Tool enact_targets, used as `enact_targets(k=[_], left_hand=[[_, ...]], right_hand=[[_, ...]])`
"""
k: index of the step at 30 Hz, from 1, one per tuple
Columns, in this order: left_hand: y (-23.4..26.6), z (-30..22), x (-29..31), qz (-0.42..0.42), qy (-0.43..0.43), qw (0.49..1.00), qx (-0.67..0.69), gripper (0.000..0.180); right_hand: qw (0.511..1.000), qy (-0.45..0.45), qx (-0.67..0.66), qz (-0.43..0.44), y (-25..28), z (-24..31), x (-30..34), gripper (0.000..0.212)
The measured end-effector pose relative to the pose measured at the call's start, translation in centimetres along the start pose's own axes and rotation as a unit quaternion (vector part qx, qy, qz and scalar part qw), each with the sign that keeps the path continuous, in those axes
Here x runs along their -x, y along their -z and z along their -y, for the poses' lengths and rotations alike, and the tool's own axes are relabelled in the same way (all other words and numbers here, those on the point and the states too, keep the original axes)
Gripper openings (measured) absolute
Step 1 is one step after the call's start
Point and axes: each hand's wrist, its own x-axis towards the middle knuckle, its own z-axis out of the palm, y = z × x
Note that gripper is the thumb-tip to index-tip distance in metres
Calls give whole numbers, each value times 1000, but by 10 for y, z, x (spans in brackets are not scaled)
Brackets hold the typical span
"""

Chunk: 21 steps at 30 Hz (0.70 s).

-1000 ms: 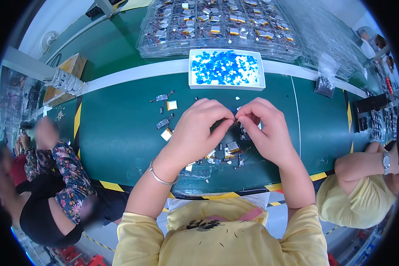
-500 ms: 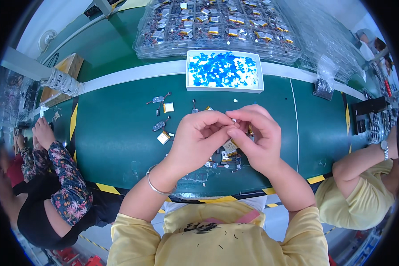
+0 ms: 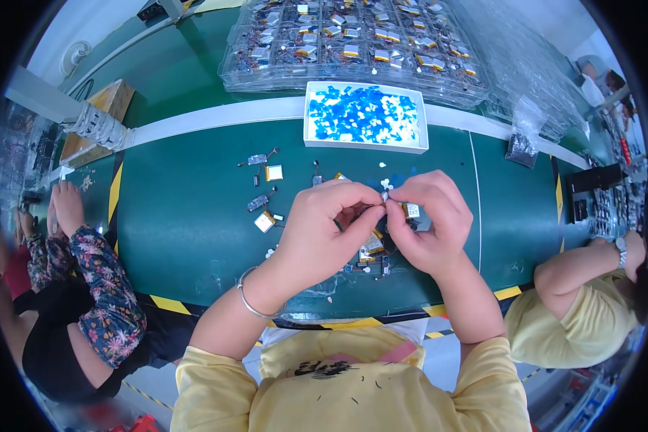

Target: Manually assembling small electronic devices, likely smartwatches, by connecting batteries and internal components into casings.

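Above the bench's middle, my left hand [image 3: 322, 225] and my right hand [image 3: 441, 223] meet fingertip to fingertip. Thumbs and forefingers of both pinch a tiny silvery part [image 3: 385, 196], too small to name. Just behind the fingertips show small white bits [image 3: 386, 184]. Under and between the hands lie several battery cells, one of them a yellow-edged cell [image 3: 372, 245], partly hidden. Left of my left hand are a square silver battery cell [image 3: 273, 173], another cell [image 3: 264, 222] and two small wired boards, one a greyish circuit board [image 3: 258, 204].
Beyond the hands stands a white box [image 3: 367, 145] of small blue pieces. Clear plastic trays [image 3: 353, 74] full of wired batteries sit behind it. A bag of dark parts [image 3: 522, 150] lies at the right. Co-workers sit on both sides, one in a floral sleeve [image 3: 108, 295].
My right hand has shifted slightly right, and the pinched part has moved a little right with the fingertips. Small white bits now show behind them.
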Motion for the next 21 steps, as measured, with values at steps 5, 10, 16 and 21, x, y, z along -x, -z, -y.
enact_targets(k=[5,10,16,21], left_hand=[[1,-6,0,6,-73,986,-148,9],[-6,-11,4,-13,-103,974,-200,5],[-4,-3,9,-3,-154,962,-226,2],[3,20,-2,10,-68,992,-110,4]], right_hand=[[999,-35,11,36,6,10,-3,14],[998,-32,-45,25,-1,-2,10,15],[997,-27,-74,1,-1,-2,6,13],[994,-69,-62,-61,12,-13,-1,10]])
